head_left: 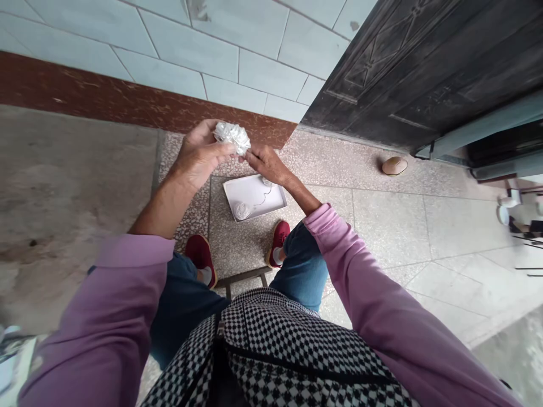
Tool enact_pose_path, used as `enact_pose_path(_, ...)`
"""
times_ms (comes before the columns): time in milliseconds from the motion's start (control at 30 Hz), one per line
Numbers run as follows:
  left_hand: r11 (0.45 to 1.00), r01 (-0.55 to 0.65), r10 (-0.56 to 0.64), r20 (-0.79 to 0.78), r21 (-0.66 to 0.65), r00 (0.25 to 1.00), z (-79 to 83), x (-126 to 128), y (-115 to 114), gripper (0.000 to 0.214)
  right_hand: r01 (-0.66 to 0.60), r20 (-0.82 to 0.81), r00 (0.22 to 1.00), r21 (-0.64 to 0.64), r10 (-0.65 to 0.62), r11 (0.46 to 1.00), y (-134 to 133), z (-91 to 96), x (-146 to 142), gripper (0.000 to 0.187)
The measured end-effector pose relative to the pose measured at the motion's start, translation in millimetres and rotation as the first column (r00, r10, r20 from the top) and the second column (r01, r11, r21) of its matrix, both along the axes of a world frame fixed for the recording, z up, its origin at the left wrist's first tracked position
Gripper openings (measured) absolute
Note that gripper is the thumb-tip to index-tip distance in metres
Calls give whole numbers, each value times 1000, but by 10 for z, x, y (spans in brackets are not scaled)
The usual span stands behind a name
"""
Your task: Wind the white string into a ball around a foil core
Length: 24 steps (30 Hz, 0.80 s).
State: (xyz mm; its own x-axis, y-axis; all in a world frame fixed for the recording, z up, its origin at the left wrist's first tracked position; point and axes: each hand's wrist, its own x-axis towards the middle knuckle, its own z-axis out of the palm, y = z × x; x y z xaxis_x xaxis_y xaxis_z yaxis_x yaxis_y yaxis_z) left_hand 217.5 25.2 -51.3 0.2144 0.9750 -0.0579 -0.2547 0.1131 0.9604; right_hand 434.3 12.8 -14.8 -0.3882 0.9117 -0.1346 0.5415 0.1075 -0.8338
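Observation:
A white crumpled bundle (232, 135), like ribbon or thread, is held up in front of me. My left hand (199, 155) has its fingers curled around the bundle's underside. My right hand (265, 163) pinches its right edge with closed fingers. Below the hands, a shallow white box (271, 195) lies on the speckled floor, holding a small white ball of thread (242, 211) with a loose strand trailing across it. A checkered bag (280, 350) rests on my lap.
I sit on a low stool (244, 278) with red shoes (199, 254) on a terrazzo floor. A tiled wall with a red-brown base runs behind. A dark door (424, 62) stands at the right, a tan rounded object (394, 165) near it. Clutter sits at the far right.

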Motion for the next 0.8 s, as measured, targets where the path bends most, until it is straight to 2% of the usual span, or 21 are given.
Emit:
enact_pose_path(167,973,-204,221,-176,113,959,-281,-43,210,71,-82,-27,996,-121,80,989,-108,106,-63,51)
enact_pose_path(233,966,-210,244,-254,151,936,-329,-41,245,71,-108,-61,993,-122,101,987,-127,133,-54,57)
enact_pose_path(300,973,-159,206,-319,167,925,-327,-34,238,69,-113,-103,989,-74,105,991,-122,141,-25,64)
enact_pose_path(433,990,43,12,-390,133,921,-203,-20,116,61,15,-100,995,32,-12,999,-39,84,82,71)
enact_pose_path(567,972,232,-208,-306,45,929,19,11,-71,58,160,-77,985,109,-153,981,88,-54,195,75)
enact_pose_path(633,968,253,-243,-227,11,943,131,36,-145,63,175,-94,982,127,-164,976,141,-125,218,77)
enact_pose_path(800,983,180,-183,-75,-47,980,295,71,-212,68,156,-119,983,116,-142,981,186,-204,162,78)
